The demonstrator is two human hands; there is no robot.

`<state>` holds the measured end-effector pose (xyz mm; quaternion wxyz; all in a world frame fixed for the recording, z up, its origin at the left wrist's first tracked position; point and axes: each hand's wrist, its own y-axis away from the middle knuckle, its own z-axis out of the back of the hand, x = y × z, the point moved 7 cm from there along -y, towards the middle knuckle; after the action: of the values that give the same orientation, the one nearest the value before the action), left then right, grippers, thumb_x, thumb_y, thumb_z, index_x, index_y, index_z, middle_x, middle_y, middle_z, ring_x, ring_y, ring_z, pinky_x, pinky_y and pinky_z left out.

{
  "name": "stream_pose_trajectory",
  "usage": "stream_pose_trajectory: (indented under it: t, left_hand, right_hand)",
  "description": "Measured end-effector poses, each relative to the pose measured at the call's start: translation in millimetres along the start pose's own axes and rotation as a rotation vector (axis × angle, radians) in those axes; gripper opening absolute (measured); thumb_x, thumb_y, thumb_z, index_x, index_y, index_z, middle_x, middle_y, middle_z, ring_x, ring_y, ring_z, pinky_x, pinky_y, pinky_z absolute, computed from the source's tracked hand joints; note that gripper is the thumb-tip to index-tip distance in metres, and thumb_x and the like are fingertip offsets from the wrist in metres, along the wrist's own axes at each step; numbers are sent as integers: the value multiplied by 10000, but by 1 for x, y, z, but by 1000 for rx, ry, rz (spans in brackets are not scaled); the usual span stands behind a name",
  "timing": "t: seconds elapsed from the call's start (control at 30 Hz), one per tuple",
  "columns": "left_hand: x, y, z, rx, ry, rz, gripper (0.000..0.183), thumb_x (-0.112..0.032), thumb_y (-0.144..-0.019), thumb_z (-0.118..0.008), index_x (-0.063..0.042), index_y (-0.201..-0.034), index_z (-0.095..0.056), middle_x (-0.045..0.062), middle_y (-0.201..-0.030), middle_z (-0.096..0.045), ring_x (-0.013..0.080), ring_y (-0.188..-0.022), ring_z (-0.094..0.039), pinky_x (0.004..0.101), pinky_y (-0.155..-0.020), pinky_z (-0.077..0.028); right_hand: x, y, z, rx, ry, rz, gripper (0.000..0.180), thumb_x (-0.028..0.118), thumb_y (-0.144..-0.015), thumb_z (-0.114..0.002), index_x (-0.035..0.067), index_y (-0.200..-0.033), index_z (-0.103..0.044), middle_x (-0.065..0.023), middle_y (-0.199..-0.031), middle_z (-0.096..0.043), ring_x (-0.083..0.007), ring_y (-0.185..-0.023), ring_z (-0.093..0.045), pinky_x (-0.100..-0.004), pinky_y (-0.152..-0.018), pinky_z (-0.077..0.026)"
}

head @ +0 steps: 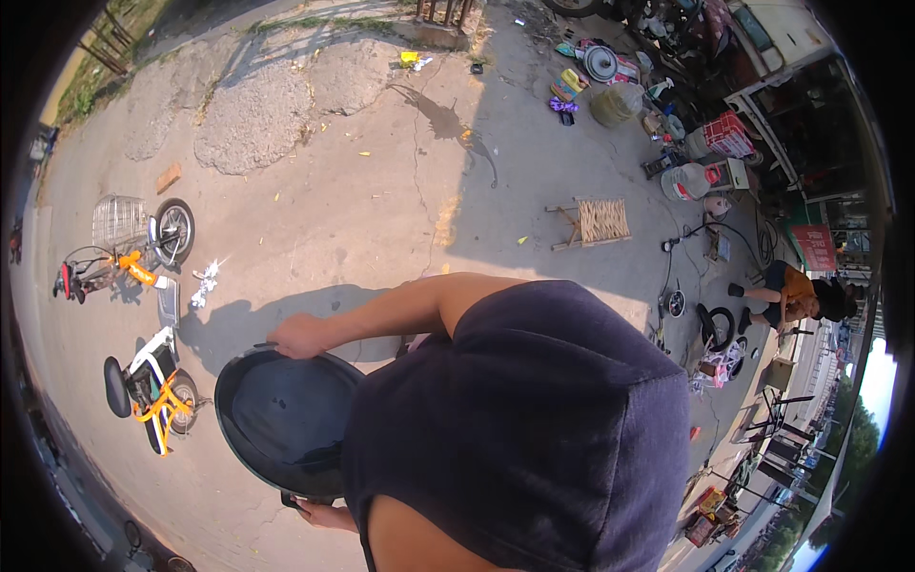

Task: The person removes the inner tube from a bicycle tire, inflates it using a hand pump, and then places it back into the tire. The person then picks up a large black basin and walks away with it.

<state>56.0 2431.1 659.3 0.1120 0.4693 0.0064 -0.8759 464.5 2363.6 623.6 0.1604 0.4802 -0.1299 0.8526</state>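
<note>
A large round black plastic basin (279,422) is held out in front of my body, tilted, its inside facing up. My right hand (304,336) is closed on the handle at the basin's upper rim. At the opposite side my left hand (319,513) grips the lower handle, partly hidden behind the basin and my body. A darker, wet-looking patch shows inside the basin near my torso. My dark sleeveless top (515,422) covers the basin's near edge.
An orange and white electric bike (168,300) stands ahead. A woven folding stool (600,222) is to my right. A wet streak (450,125) marks the concrete. Beyond are large plastic bottles (686,182), a child's bike (718,361) and a person in an orange top (797,293).
</note>
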Motion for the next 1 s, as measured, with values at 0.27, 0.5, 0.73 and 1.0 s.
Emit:
stream_pose_trajectory:
  t: [0.27,0.5,0.73,1.0]
  left_hand:
    - [-136,-14,-183,386,3,-192,358,-289,-949,-521,-47,-1184,-640,120,-876,-647,155,-719,-632,250,-582,-537]
    - [-247,100,-382,671,51,-321,307,-232,-935,-552,-80,-1183,-652,-63,-660,-376,41,-550,-320,192,-464,-266]
    - [-338,262,-579,1073,153,-347,288,-208,-944,-551,-57,-1170,-647,-72,-689,-425,29,-600,-350,179,-523,-288]
    - [-437,509,-777,1380,59,-580,299,-225,-952,-546,-72,-1188,-647,-89,-708,-411,23,-605,-355,177,-544,-298]
  right_hand:
    - [-76,49,178,-338,-51,-319,224,194,-853,-528,31,-980,-613,-216,-864,-647,-401,-864,-619,-477,-774,-480]
    - [-161,143,369,-641,-23,-459,177,166,-824,-544,18,-887,-620,-220,-818,-650,-408,-837,-630,-484,-754,-497]
    - [-227,280,530,-893,-16,-694,203,176,-867,-551,-3,-948,-605,-228,-790,-639,-412,-829,-624,-491,-750,-489]
    - [-310,420,698,-1157,86,-876,258,193,-880,-541,-9,-1032,-592,-227,-769,-638,-422,-815,-610,-497,-754,-464]
